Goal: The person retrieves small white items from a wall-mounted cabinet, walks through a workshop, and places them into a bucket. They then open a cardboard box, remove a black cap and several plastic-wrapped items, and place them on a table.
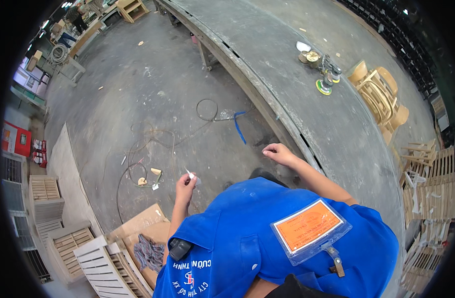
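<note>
My left hand (185, 189) is raised above the concrete floor, its fingers pinched on a small white scrap (190, 175) that looks like paper or thin plastic. Close to the worktable's edge is my right hand (279, 154), with thumb and fingers drawn together; whatever they hold, if anything, is too small to see. A blue strip (239, 129) lies on the floor just beyond that hand. Thin hoses or cables (153, 131) curl over the floor ahead, and wood offcuts (143, 182) lie among them near my left hand.
The long grey worktable (297, 99) runs along my right, carrying sanders (326, 84) and a tin (313, 57). Curved wooden chair parts (379, 99) stand beyond it. At lower left are slatted wooden panels (101, 263) and a cardboard box (155, 231) with rags (149, 252).
</note>
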{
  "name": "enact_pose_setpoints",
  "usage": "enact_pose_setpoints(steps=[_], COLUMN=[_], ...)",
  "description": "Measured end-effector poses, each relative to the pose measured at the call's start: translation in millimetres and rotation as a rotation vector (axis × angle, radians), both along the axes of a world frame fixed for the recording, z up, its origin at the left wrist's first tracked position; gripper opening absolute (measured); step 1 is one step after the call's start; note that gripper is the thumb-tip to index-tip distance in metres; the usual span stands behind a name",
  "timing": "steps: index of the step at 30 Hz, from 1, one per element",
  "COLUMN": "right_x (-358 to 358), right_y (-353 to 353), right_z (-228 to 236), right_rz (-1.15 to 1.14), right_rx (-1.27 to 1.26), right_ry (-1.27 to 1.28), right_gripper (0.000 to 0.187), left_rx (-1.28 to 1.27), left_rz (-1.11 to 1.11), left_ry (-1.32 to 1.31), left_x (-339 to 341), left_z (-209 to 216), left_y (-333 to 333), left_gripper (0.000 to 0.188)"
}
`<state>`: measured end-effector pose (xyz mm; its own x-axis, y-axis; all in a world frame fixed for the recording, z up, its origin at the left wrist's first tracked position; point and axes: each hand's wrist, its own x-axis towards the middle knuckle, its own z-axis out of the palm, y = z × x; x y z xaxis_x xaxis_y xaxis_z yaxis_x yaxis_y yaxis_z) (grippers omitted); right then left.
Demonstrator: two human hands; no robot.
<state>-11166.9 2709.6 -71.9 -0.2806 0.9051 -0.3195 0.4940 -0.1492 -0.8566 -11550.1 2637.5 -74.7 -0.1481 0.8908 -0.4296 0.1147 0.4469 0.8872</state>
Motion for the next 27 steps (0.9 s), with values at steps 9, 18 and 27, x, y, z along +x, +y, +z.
enact_pose_setpoints(steps=[9, 18, 27], right_x=[-6, -106, -263], right_y=[172, 355, 434], right_z=[-43, -51, -95], right_rz=[0.212, 0.560, 0.880], right_rx=[0.028, 0.015, -0.057], right_ry=[-0.161, -0.183, -0.333], right_gripper=[0.028, 0.028, 0.030], left_rx=[-0.022, -0.156, -0.283], left_rz=[0.116, 0.341, 0.742], left_ry=[0.050, 0.325, 0.270], left_x=[-18, -74, -142], left_z=[-8, -45, -102], left_y=[148, 153, 117], left_gripper=[0.022, 0.024, 0.025])
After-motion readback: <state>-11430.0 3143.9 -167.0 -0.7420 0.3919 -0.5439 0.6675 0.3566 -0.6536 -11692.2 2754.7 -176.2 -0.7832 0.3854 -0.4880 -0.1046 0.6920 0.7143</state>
